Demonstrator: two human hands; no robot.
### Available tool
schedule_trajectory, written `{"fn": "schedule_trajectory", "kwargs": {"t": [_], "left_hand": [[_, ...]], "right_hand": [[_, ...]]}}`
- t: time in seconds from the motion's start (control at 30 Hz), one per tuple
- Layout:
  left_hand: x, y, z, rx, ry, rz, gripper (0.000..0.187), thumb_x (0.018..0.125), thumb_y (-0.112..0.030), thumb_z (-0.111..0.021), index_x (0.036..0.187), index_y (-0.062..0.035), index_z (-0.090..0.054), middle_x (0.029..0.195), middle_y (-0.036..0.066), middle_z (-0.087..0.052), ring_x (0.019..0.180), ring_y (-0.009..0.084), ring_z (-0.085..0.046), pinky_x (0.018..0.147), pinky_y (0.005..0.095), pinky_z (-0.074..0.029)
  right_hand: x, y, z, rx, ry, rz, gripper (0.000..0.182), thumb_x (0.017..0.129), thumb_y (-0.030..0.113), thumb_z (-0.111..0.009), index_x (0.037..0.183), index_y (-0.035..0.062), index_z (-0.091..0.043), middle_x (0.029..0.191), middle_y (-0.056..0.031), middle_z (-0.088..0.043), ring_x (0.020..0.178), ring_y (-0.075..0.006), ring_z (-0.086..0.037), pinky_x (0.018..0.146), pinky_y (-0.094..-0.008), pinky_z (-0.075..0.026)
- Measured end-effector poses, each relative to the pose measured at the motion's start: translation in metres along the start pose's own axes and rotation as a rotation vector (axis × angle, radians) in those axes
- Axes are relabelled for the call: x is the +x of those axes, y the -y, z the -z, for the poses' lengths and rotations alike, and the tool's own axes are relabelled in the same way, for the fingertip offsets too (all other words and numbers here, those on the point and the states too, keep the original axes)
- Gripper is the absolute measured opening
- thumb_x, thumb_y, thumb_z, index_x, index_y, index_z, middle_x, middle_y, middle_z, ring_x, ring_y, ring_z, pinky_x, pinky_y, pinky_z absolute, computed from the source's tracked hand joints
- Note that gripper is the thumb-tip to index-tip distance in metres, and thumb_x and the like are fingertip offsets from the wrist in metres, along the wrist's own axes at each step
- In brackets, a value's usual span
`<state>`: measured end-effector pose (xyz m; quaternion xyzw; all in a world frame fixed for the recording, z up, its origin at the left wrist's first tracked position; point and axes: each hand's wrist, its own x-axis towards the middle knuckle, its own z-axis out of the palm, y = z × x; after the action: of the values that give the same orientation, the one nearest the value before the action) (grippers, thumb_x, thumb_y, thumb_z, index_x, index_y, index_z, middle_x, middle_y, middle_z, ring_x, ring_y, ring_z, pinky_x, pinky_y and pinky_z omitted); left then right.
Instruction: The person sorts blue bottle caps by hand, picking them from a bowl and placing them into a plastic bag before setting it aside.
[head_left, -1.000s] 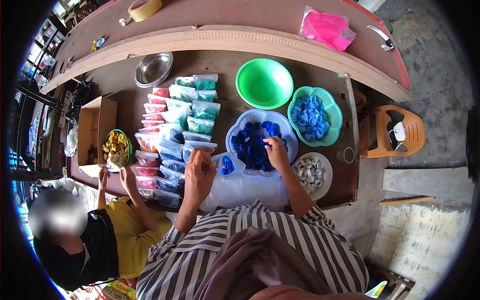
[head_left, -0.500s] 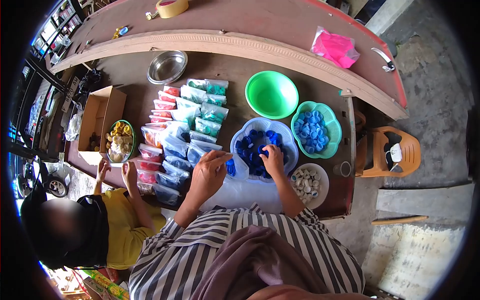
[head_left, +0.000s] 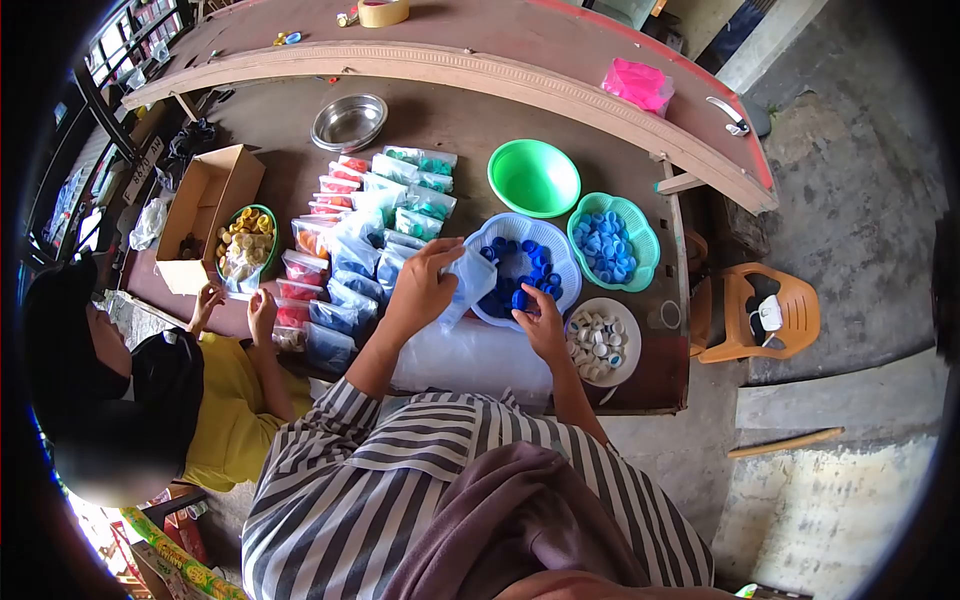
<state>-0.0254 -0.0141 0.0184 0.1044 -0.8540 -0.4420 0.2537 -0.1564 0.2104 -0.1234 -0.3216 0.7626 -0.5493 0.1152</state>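
My left hand (head_left: 424,287) pinches the edge of a clear plastic bag (head_left: 470,280), which hangs open beside the lavender basket (head_left: 574,262). Between the fingertips of my right hand (head_left: 541,322) is a dark blue bottle cap (head_left: 519,299), held above the basket's near side. Many more dark blue caps (head_left: 500,250) lie in that basket. Just right of my right hand is a white bowl (head_left: 634,342) of white caps. A stack of clear plastic sheets or bags (head_left: 470,368) lies in front of my body.
Rows of filled bags (head_left: 355,255) stand left of my hands. Behind are a green bowl (head_left: 535,178), a turquoise basket (head_left: 650,255) of light blue caps and a metal bowl (head_left: 349,122). At left, a co-worker's hands (head_left: 262,315) are near a cardboard box (head_left: 195,272).
My right hand has come up out of the caps with one blue cap and moved nearer me. The bag in my left hand is raised. The whole view has shifted slightly.
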Motion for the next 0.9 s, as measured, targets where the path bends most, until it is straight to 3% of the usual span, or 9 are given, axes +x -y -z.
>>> {"fn": "schedule_trajectory", "kwargs": {"t": [0.17, 0.37, 0.53, 0.63, 0.77, 0.8, 0.9], "left_hand": [[0.001, -0.014, 0.006, -0.05, -0.052, -0.015, 0.036, 0.072, 0.004, -0.053, 0.106, 0.0064, -0.066, 0.117, 0.018, -0.065, 0.091, 0.0349, -0.067, 0.081, 0.0366, -0.053], [-0.006, -0.01, -0.004, -0.07, -0.036, -0.037, 0.038, 0.072, 0.004, -0.053, 0.108, 0.0087, -0.064, 0.115, 0.02, -0.063, 0.098, 0.0373, -0.064, 0.087, 0.0379, -0.051], [-0.01, -0.014, -0.009, -0.087, -0.026, -0.054, 0.042, 0.072, 0.004, -0.053, 0.112, 0.0087, -0.063, 0.117, 0.021, -0.061, 0.101, 0.0383, -0.062, 0.089, 0.038, -0.05], [-0.01, -0.016, -0.004, -0.083, -0.035, -0.017, 0.044, 0.072, 0.005, -0.053, 0.114, 0.008, -0.062, 0.118, 0.021, -0.06, 0.103, 0.0388, -0.06, 0.091, 0.038, -0.049], [-0.013, -0.016, 0.006, -0.059, -0.043, 0.038, 0.046, 0.074, 0.005, -0.052, 0.119, 0.0071, -0.06, 0.123, 0.019, -0.058, 0.079, 0.0299, -0.067, 0.076, 0.0348, -0.054], [-0.013, -0.017, 0.007, -0.096, -0.028, 0.088, 0.047, 0.074, 0.005, -0.052, 0.12, 0.0068, -0.06, 0.124, 0.019, -0.057, 0.07, 0.0258, -0.068, 0.069, 0.0332, -0.055], [-0.015, -0.004, 0.005, -0.111, -0.047, 0.059, 0.048, 0.075, 0.005, -0.052, 0.122, 0.0061, -0.059, 0.127, 0.017, -0.056, 0.056, 0.0191, -0.064, 0.058, 0.03, -0.054]], "right_hand": [[-0.002, 0.052, 0.014, 0.025, -0.064, 0.053, 0.05, 0.082, 0.002, -0.073, 0.128, 0.0047, -0.051, 0.117, -0.0092, -0.052, 0.091, -0.0172, -0.061, 0.081, -0.0294, -0.055], [0.008, 0.143, 0.025, 0.284, -0.16, 0.14, 0.052, 0.084, -0.003, -0.069, 0.131, 0.0025, -0.047, 0.121, -0.0122, -0.054, 0.102, -0.0182, -0.06, 0.091, -0.0311, -0.051], [0.012, 0.187, 0.026, 0.071, -0.133, 0.342, 0.051, 0.088, 0.006, -0.068, 0.135, 0.0059, -0.048, 0.125, -0.0113, -0.056, 0.101, -0.0201, -0.061, 0.089, -0.0331, -0.049], [0.019, 0.171, 0.025, 0.081, -0.136, 0.267, 0.05, 0.088, 0.007, -0.067, 0.135, 0.0062, -0.048, 0.125, -0.0115, -0.056, 0.1, -0.0199, -0.06, 0.088, -0.0335, -0.049], [0.035, 0.098, 0.026, -0.196, -0.155, 0.161, 0.049, 0.088, 0.007, -0.066, 0.133, 0.0062, -0.047, 0.124, -0.0151, -0.056, 0.1, -0.0255, -0.062, 0.085, -0.0349, -0.051], [0.035, 0.075, 0.026, -0.192, -0.091, 0.042, 0.049, 0.086, 0.01, -0.069, 0.131, 0.0058, -0.049, 0.122, -0.0167, -0.057, 0.102, -0.0288, -0.062, 0.085, -0.0378, -0.052], [0.03, 0.007, 0.022, -0.42, 0.099, 0.033, 0.047, 0.084, 0.016, -0.072, 0.126, 0.0052, -0.055, 0.117, -0.017, -0.06, 0.101, -0.0304, -0.063, 0.085, -0.0409, -0.052]]}}
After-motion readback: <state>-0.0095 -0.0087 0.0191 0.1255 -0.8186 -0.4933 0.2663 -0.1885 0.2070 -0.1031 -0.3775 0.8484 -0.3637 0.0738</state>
